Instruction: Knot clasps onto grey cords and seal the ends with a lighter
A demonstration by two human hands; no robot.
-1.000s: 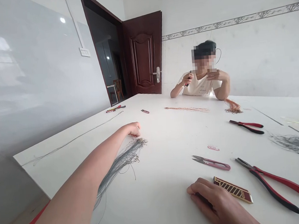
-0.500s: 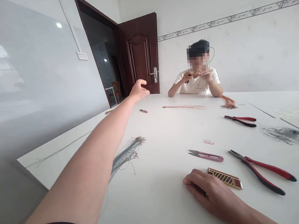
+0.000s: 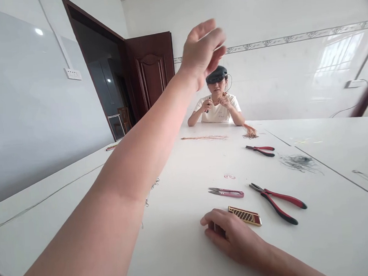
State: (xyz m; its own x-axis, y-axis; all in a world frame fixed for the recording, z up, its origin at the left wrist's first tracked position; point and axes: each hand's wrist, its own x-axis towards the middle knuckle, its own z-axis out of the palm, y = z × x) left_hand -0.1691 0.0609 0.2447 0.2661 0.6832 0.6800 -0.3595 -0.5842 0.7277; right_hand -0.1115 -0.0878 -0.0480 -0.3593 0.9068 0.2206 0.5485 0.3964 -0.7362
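My left hand point(image 3: 203, 48) is raised high in front of the far wall, its fingers apart and slightly curled, with nothing in it. My right hand point(image 3: 230, 235) rests on the white table point(image 3: 179, 247), fingers curled; what they hold, if anything, is hidden. Just beyond it lies a red and gold patterned case point(image 3: 245, 215). Pink thread snips point(image 3: 227, 192) lie farther off, beside red and black pliers point(image 3: 278, 203). Part of a wire bundle point(image 3: 147, 201) shows behind my left forearm.
Across the table a person point(image 3: 218, 106) holds something small. Smaller pliers point(image 3: 260, 150), copper-coloured wires point(image 3: 204, 138), an orange bundle point(image 3: 250, 131) and a dark wire tangle point(image 3: 300, 162) lie on the table. A brown door point(image 3: 154, 73) stands at the back.
My left hand has risen and moved right, its forearm now covering most of the wire bundle. The view has turned right and upward. My right hand remains beside the case.
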